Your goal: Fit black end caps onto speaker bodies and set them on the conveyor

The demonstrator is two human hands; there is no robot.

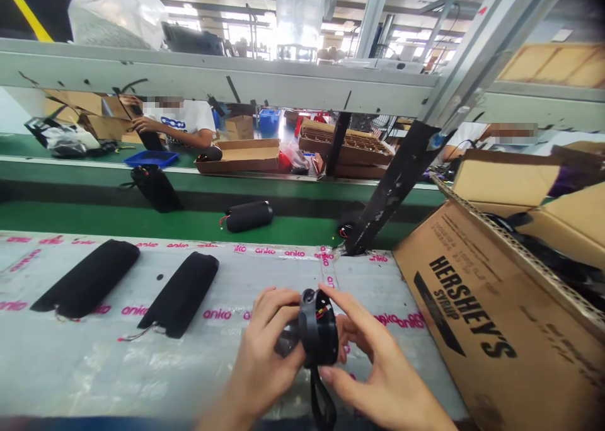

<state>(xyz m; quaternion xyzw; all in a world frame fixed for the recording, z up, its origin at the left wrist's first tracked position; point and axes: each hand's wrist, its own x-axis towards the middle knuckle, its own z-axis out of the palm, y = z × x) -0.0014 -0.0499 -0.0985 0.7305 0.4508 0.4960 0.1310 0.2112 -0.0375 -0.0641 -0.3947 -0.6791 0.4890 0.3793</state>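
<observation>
A round black speaker end cap (309, 327) is held above the table, its open side turned to the right. Small red and yellow wires show inside, and a black strap loop (322, 399) hangs beneath. My left hand (269, 349) grips its left side, fingers over the top and thumb below. At the right, my right hand (373, 362) spans the rim, with index fingertip at the top edge and thumb near the bottom. Left of my hands, a black cloth-covered speaker body (182, 295) lies with thin wires at its near end; another black speaker body (89, 280) lies farther left.
A Hershey's cardboard box (472, 317) with black parts stands at the right. Beyond the tape-covered table (212, 380), a green conveyor (198, 220) carries more black speakers. A dark slanted post (387, 188) rises behind. Across the line, a person (184, 125) handles a black part.
</observation>
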